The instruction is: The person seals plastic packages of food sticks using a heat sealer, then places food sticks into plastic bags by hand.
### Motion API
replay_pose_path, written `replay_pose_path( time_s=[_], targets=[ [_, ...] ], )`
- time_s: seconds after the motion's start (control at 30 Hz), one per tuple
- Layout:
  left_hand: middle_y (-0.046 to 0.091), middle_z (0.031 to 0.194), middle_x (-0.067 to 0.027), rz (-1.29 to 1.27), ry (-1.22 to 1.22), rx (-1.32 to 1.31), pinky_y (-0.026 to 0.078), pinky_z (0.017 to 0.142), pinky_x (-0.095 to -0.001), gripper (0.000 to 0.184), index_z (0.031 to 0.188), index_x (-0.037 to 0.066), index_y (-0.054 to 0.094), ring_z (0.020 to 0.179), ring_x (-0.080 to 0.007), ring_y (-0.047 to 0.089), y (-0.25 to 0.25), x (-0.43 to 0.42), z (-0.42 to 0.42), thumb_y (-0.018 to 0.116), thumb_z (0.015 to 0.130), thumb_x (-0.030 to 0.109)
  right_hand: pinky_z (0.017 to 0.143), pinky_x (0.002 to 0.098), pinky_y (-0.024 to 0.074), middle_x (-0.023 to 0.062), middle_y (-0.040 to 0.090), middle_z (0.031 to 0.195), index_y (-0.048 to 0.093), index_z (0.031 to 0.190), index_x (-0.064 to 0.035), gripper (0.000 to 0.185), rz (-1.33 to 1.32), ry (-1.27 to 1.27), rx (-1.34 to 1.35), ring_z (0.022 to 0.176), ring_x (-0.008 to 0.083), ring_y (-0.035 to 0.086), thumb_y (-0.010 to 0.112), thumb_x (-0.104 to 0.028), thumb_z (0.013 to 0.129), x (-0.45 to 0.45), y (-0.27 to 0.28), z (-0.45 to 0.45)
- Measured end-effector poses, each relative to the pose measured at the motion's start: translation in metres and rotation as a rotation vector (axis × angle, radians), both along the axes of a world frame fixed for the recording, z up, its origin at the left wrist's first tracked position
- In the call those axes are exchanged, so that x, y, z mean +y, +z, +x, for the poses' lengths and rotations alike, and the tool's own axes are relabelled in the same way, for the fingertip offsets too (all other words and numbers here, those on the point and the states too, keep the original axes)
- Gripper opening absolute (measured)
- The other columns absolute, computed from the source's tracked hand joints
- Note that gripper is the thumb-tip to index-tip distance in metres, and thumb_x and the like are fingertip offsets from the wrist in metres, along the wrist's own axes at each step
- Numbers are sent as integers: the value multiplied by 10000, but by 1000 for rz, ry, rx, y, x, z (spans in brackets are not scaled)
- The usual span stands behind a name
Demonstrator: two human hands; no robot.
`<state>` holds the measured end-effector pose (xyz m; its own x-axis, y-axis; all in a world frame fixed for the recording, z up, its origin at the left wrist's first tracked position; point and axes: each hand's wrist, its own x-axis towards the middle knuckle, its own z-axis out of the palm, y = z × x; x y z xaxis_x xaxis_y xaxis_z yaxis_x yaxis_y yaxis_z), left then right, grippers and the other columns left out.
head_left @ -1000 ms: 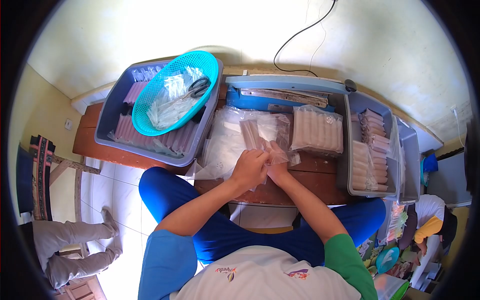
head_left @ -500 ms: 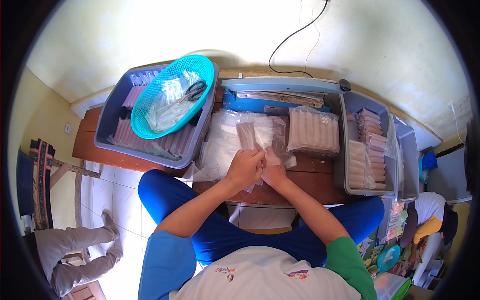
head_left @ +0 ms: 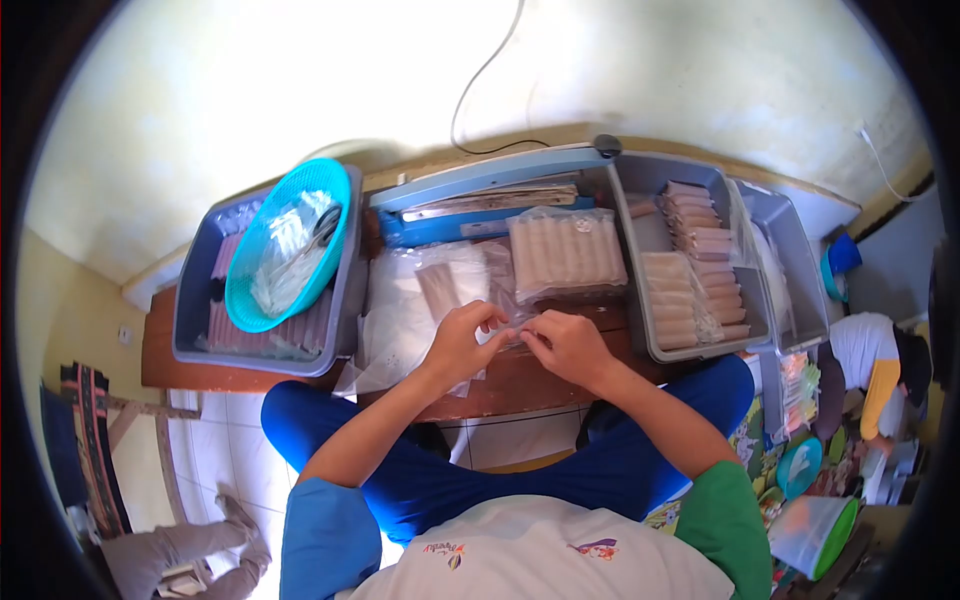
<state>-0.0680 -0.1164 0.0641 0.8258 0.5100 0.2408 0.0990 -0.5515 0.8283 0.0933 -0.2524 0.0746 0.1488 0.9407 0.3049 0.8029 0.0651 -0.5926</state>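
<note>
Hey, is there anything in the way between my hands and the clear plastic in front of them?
Nothing visible. The left hand and right hand have their fingertips right at the plastic's near end. The full pack sits beyond the right hand, not in between.

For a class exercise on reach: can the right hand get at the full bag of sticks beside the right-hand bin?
Probably yes: the bag of sticks lies just beyond the right hand, with nothing tall between them, though that hand seems busy with clear plastic.
</note>
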Motion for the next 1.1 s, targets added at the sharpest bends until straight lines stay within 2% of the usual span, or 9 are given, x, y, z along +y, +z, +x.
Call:
replay_pose_path(
  time_s=[0.13,0.43,0.6,0.73,0.83,0.93,1.0,1.03,1.1],
  targets=[
    [665,838,-101,-21,-40,-3,491,727,-309,199,936,11,663,781,-184,625,15,-4,38,755,794,116,646,427,526,131,659,787,683,844,-56,114,102,-100,31,716,344,647,657,-167,859,-11,13,42],
    [673,898,-125,161,-118,-100,500,760,-345,191,942,15,668,818,-262,639,36,-14,157,740,800,121,632,440,505,165,661,761,679,817,-36,129,209,-321,64,699,363,643,652,-159,843,-10,35,135],
    [675,987,-132,337,-79,-213,486,880,-390,182,958,29,684,999,-316,620,34,-9,224,716,803,119,665,449,515,170,669,778,688,823,-33,158,163,-453,-6,739,364,654,652,-186,842,-2,23,200],
    [681,1021,-127,400,-72,-221,468,940,-410,179,958,32,698,1061,-327,602,19,2,271,709,800,115,724,469,530,178,680,810,701,831,-37,160,32,-513,-131,785,377,657,649,-188,841,4,-6,242],
    [684,1032,-126,415,-84,-122,468,952,-408,155,913,31,716,1074,-321,597,7,13,298,712,772,97,771,482,529,195,676,830,705,829,-37,155,-52,-540,-154,832,391,654,639,-177,842,5,-15,257],
    [703,982,-122,577,-181,-7,440,987,-436,140,870,43,738,1028,-321,626,4,23,318,679,749,83,812,477,527,206,674,888,701,862,-34,142,-64,-511,-199,891,391,652,605,-137,843,5,-31,274],
    [719,932,-119,710,-291,361,420,1000,-436,179,862,74,755,948,-322,663,9,24,329,651,721,112,830,477,523,206,671,936,692,904,-26,152,-94,-511,-199,918,390,649,584,-111,840,5,-37,279],
    [719,932,-119,709,-294,365,420,1000,-436,179,862,74,755,948,-322,663,11,23,333,651,721,112,847,478,520,206,667,984,684,947,-19,177,-125,-509,-200,946,389,646,564,-86,836,5,-41,280],
    [731,933,-114,860,-335,643,413,986,-421,234,896,103,761,903,-310,688,16,20,341,623,712,146,862,479,519,201,655,1057,667,997,-12,211,-183,-461,-233,969,385,643,552,-67,829,10,-53,288]
  ],
)
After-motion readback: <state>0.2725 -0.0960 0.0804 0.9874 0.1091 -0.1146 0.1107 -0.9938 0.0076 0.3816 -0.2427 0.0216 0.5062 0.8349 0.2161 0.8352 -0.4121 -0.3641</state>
